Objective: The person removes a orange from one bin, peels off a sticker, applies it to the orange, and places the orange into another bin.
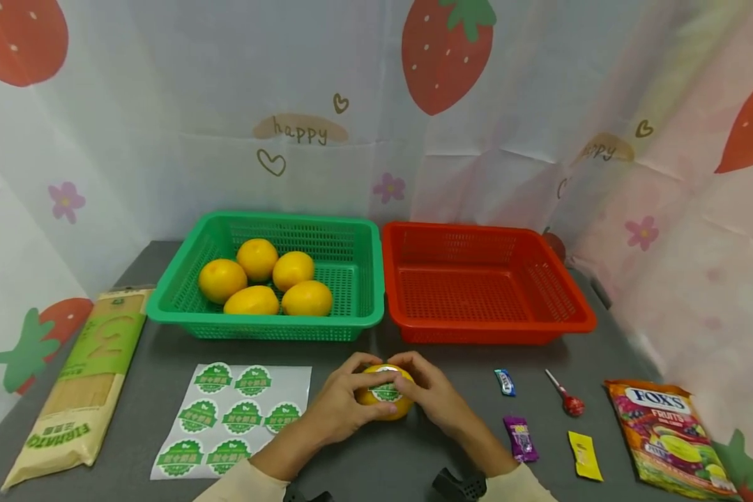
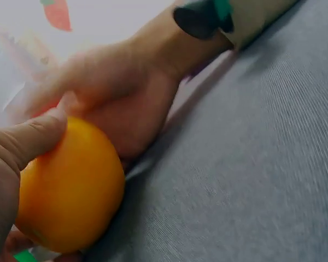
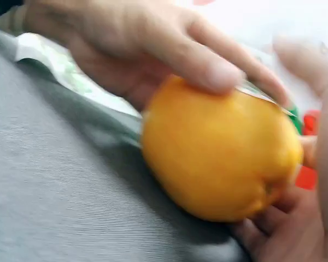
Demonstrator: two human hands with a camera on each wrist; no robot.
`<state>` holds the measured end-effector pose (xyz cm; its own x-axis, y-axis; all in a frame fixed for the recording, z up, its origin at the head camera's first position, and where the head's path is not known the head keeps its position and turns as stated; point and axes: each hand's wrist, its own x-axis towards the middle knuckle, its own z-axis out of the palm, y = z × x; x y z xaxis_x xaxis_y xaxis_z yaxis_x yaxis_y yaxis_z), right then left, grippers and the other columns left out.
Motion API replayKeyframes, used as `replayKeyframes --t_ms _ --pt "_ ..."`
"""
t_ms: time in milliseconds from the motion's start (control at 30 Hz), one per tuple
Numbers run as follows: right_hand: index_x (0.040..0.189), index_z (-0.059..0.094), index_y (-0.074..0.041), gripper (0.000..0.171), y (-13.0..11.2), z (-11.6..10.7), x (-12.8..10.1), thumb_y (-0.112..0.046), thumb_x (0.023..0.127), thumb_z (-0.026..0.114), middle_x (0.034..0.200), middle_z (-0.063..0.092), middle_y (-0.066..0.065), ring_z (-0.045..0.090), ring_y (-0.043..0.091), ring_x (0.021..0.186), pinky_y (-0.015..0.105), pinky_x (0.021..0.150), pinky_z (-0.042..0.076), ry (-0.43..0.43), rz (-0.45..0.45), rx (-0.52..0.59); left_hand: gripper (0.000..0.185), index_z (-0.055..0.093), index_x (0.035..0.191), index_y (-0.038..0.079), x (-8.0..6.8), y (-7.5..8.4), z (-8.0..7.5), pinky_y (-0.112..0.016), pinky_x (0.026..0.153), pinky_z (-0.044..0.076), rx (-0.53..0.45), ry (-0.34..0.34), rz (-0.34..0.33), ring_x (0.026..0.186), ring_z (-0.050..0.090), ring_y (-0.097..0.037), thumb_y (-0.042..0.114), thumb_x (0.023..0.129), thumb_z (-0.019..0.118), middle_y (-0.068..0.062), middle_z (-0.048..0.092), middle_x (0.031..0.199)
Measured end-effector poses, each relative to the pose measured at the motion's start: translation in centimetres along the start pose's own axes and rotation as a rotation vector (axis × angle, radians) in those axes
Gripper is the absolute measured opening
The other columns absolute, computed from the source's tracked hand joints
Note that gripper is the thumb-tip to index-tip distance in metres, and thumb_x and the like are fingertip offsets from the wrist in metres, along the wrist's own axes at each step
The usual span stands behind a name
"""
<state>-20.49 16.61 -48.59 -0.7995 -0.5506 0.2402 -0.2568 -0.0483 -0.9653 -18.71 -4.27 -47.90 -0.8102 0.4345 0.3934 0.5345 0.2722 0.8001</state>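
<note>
An orange (image 1: pixel 369 399) rests on the dark grey table between both hands, with a green-and-white round sticker (image 1: pixel 385 392) on its top. My left hand (image 1: pixel 344 404) grips the fruit from the left, fingers over the top and thumb at the near side. From the other side my right hand (image 1: pixel 436 397) holds it, thumb by the sticker and fingers curled behind. Bare orange peel (image 2: pixel 79 180) faces the left wrist view. In the right wrist view the sticker's edge (image 3: pixel 257 94) shows beside a left fingertip. Left of the hands lies a white sheet (image 1: pixel 295 382) of similar stickers.
A green basket (image 1: pixel 263 326) holding several oranges stands behind, beside a red basket (image 1: pixel 489 333). A noodle pack (image 1: pixel 88 376) lies far left. At right are small wrapped candies (image 1: pixel 521 439), a lollipop (image 1: pixel 573 404) and a Fox's candy bag (image 1: pixel 668 439).
</note>
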Motion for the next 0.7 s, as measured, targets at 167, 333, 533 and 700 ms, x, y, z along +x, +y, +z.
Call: replayKeyframes --t_ms 167,333,533,700 --pt "0.127 0.05 -0.002 0.031 0.0 0.7 0.0 -0.011 0.098 0.057 0.122 0.055 0.017 0.056 0.027 0.107 0.033 0.086 0.049 0.087 0.05 -0.028 0.044 0.062 0.133 0.017 0.1 -0.3 -0.4 -0.036 0.087 0.048 -0.116 -0.029 -0.05 0.112 0.051 -0.023 0.024 0.09 0.071 -0.005 0.051 0.127" --pt "0.135 0.052 0.0 0.038 0.2 0.9 -0.1 -0.007 0.098 0.057 0.135 0.049 0.02 0.049 0.033 0.12 0.034 0.09 0.048 0.097 -0.025 0.013 0.049 0.052 0.141 0.009 0.4 -1.1 -1.3 -0.048 0.094 0.044 -0.266 -0.04 0.005 0.119 0.049 -0.034 0.007 0.093 0.064 -0.012 0.054 0.129" --pt "0.122 0.061 0.011 0.029 0.6 0.1 -0.2 -0.005 0.099 0.054 0.137 0.044 0.029 0.039 0.04 0.129 0.034 0.096 0.044 0.033 -0.102 0.041 0.052 0.051 0.142 0.014 1.0 -1.5 -2.0 -0.047 0.1 0.038 -0.32 -0.099 -0.043 0.121 0.047 -0.03 0.009 0.092 0.067 -0.012 0.053 0.129" --pt "0.13 0.052 0.013 0.034 0.7 -1.2 -0.6 -0.004 0.101 0.049 0.14 0.044 0.028 0.045 0.029 0.128 0.036 0.097 0.043 -0.02 -0.016 0.145 0.038 0.062 0.129 0.004 1.0 -1.6 -2.2 -0.037 0.094 0.044 -0.318 -0.106 -0.061 0.113 0.049 -0.029 0.008 0.092 0.067 -0.012 0.056 0.119"
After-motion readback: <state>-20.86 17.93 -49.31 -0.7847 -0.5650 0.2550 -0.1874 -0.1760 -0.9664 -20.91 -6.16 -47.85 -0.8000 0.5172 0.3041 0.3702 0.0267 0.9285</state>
